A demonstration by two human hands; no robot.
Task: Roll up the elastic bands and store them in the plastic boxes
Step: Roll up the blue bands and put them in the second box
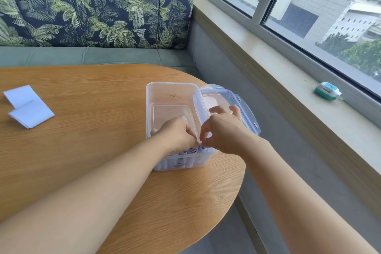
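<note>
Both hands are working in the clear rectangular plastic box (171, 85) on the round wooden table (92, 150). The left hand (177, 136) and right hand (224, 130) are pinching, it seems, one pale rolled elastic band (202, 149), seating it beside the other rolls (183, 153) at the box's near end. Next comes letting go gently, so the roll is staying wound.

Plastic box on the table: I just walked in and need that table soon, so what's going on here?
A person is working at the near end of the open plastic box on the wooden table. The left hand and right hand meet fingertip to fingertip, seemingly pinching one of the rolled bands packed there. The lid is off, at the box's right side.
</note>
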